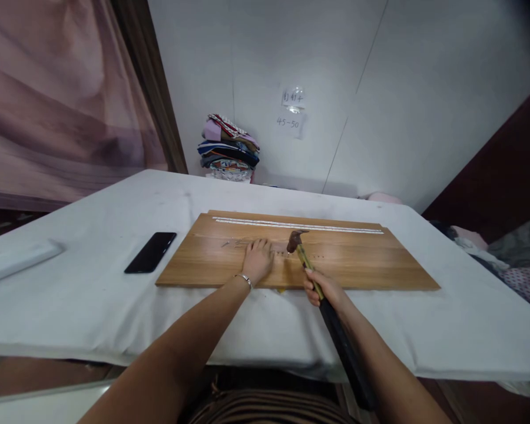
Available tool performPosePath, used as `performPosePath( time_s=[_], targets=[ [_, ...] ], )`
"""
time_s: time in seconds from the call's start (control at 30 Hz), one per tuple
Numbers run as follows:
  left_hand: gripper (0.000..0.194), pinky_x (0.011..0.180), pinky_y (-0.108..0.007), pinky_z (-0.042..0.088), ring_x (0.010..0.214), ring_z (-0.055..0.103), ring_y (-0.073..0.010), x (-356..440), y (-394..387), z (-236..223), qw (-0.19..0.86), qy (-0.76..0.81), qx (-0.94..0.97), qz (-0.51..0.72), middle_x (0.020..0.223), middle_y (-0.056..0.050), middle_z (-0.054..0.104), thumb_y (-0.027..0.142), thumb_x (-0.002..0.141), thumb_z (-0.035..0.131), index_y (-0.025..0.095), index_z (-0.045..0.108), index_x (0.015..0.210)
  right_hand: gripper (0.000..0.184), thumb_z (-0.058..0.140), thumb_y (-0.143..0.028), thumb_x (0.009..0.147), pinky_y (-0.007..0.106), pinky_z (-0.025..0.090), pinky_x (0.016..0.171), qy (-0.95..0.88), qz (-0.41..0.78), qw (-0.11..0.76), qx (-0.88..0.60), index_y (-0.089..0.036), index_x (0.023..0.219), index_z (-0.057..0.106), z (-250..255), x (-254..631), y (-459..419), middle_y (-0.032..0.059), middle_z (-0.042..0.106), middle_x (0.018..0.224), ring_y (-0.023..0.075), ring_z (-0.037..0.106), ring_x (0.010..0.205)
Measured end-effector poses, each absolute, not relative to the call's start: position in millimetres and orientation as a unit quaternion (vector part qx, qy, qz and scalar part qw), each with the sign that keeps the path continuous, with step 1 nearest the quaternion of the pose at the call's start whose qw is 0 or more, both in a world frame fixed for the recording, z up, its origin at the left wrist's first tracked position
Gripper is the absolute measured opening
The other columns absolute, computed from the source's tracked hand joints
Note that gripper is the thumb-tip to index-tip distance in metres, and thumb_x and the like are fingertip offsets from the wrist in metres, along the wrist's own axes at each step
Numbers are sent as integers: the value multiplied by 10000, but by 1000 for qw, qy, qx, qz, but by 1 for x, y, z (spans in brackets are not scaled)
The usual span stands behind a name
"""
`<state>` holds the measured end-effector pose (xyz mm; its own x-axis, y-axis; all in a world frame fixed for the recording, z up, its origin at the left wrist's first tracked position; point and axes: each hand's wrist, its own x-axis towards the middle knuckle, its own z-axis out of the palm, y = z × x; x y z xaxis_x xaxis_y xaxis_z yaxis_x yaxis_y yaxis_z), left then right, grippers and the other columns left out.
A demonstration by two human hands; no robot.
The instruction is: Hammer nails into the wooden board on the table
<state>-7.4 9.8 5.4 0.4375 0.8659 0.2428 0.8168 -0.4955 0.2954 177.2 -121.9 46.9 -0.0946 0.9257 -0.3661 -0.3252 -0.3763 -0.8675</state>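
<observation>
My right hand (325, 290) is closed around the handle of a claw hammer (304, 254), whose lower part is black. The hammer's head is over the middle of a wooden board (371, 268), just above a small shiny nail. My left hand (259, 261) lies on the board, fingers pointing away from me, left of the hammer head. Its fingertips are near several loose nails (238, 242). Small dark nail heads or holes (318, 257) run in a row right of the hammer. Two white marked strips (300, 226) lie along the board's far side.
The board is on a white-covered table (92, 294), with another board edge showing behind it. A black phone (151, 252) lies to the left, and a white roll (22, 261) farther left. Folded cloths (229, 150) are stacked against the wall, below paper notes (291, 121).
</observation>
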Motion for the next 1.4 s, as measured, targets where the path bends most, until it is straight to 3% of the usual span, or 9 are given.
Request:
performPosePath(
  time_s=[0.3,0.5,0.87,1.4],
  targets=[
    [366,1143,-476,363,1356,518,-302,-6,6,10,38,508,845,164,1460,-148,613,255,1020,420,172,657,1286,496,820,-539,676,194,224,342,-295,658,450,-527,-250,879,472,44,170,-115,-134,473,521,58,365,340],
    [363,1124,-461,370,1324,531,-292,-7,5,7,26,506,845,172,1431,-143,630,264,1022,409,180,662,1268,492,817,-503,687,195,223,337,-278,654,465,-529,-236,981,527,55,168,-114,-133,456,519,64,368,343],
    [370,1135,-476,359,1354,514,-301,-4,9,2,30,505,846,171,1456,-143,617,265,1023,411,163,667,1270,409,763,-463,740,193,223,340,-259,649,451,-556,-238,993,534,52,163,-115,-127,460,516,63,354,334],
    [375,1147,-472,352,1345,517,-294,-5,9,1,30,507,844,173,1454,-138,618,260,1019,411,171,662,1284,500,814,-528,643,197,228,343,-264,639,457,-559,-247,862,464,50,162,-118,-126,480,515,56,365,339]
  ],
)
